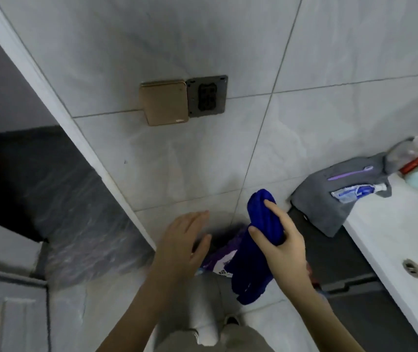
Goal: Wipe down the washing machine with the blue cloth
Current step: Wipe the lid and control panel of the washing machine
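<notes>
Blue cloth (pixel 252 273), ribbed and bunched lengthwise, is gripped mid-length by the right hand (pixel 282 246) before the glossy tiled wall (pixel 203 47), long axis upright, tail hung downward; the left hand (pixel 181 241) is held spread, empty.

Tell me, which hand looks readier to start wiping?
The right hand: it grips the cloth, so it could wipe straight away. The left hand is open and holds nothing.

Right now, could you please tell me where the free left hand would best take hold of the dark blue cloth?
Probably the loose lower end of the dark blue cloth, approached from the left: the right hand wraps its bunched upper part, while the lower end hangs free near the open left hand.
</notes>
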Tool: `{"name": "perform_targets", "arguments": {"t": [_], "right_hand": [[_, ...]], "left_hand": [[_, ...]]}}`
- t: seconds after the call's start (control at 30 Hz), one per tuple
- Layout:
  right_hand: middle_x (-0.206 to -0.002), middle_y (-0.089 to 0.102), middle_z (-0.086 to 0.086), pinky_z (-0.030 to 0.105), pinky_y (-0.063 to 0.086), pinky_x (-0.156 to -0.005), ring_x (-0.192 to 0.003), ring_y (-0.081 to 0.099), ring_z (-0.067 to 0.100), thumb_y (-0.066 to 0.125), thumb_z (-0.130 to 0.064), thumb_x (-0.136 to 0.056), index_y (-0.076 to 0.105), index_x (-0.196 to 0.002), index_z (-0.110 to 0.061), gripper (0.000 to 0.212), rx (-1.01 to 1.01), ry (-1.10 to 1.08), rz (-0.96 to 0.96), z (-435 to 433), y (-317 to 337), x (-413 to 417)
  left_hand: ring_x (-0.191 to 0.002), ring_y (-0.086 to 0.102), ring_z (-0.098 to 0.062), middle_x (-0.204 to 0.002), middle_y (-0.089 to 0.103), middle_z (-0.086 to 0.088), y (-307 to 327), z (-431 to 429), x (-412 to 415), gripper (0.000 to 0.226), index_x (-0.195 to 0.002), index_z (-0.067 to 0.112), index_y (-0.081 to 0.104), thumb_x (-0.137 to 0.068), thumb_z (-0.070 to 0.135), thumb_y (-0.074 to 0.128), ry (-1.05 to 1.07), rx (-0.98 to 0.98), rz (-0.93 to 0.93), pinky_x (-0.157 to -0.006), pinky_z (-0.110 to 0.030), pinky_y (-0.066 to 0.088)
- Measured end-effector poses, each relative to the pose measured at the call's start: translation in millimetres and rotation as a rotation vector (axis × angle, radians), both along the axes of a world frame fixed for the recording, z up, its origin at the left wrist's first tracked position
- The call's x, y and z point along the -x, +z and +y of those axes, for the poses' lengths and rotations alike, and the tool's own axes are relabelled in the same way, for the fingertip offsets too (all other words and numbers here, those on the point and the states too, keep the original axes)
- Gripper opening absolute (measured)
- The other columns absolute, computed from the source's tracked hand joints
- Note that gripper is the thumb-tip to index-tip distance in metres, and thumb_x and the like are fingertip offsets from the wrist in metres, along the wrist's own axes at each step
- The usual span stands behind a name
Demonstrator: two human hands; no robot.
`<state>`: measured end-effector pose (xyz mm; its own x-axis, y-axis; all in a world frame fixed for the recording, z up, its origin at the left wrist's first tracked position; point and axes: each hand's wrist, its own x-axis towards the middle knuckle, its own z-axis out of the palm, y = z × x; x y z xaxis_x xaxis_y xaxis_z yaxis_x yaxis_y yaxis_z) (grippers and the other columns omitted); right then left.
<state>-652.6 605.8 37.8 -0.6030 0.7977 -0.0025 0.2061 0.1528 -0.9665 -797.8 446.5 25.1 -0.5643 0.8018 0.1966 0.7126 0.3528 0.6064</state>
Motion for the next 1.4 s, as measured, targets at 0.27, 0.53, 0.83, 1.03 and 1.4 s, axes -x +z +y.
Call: {"name": "perform_targets", "arguments": {"t": [0.27,0.53,0.83,1.03,1.4], "right_hand": [[-0.128,0.062,-0.012,0.048,0.052,-0.097,-0.116,0.061,0.013,0.079,-0.02,-0.083,0.057,-0.127,-0.045,0.055,0.06,-0.464,0.012,-81,-11,-30],[-0.122,0.063,-0.018,0.043,0.052,-0.096,-0.11,0.06,0.006,0.079,-0.02,-0.082,0.058,-0.125,-0.045,0.054,0.002,-0.941,-0.022,-168,9,-103],[-0.121,0.062,-0.023,0.027,0.045,-0.096,-0.115,0.056,0.002,0.078,-0.017,-0.081,0.058,-0.125,-0.043,0.055,-0.098,-1.508,-0.021,-301,23,-213],[-0.125,0.059,-0.027,0.023,0.042,-0.096,-0.12,0.053,-0.004,0.077,-0.021,-0.082,0.057,-0.124,-0.049,0.055,-0.1,-1.825,0.005,-446,13,-275],[-0.125,0.059,-0.024,0.017,0.04,-0.094,-0.118,0.054,-0.005,0.076,-0.019,-0.083,0.057,-0.123,-0.049,0.054,-0.064,-2.276,0.047,-687,-13,-352]], "left_hand": [[-0.129,0.053,-0.022,-0.139,0.059,0.001,-5,-11,46,0.051,-0.14,0.015,0.056,-0.098,0.04,0.04,-0.39,0.055,0.102,-0.109,-0.035,0.041],[-0.144,0.038,-0.026,-0.153,0.047,0.0,8,21,-11,0.062,-0.148,0.02,0.047,-0.097,0.05,0.031,-0.849,0.097,0.139,-0.119,-0.039,0.028],[-0.143,0.042,-0.028,-0.15,0.05,-0.005,29,5,-168,0.059,-0.146,0.016,0.051,-0.097,0.045,0.034,-1.421,-0.017,0.169,-0.12,-0.047,0.029],[-0.142,0.044,-0.023,-0.15,0.051,0.0,28,-86,-292,0.06,-0.145,0.02,0.052,-0.097,0.049,0.031,-1.771,-0.042,0.201,-0.121,-0.041,0.026],[-0.14,0.044,-0.016,-0.147,0.051,0.008,4,-285,-439,0.057,-0.146,0.024,0.05,-0.099,0.052,0.034,-2.176,0.061,0.206,-0.111,-0.027,0.029]]}}
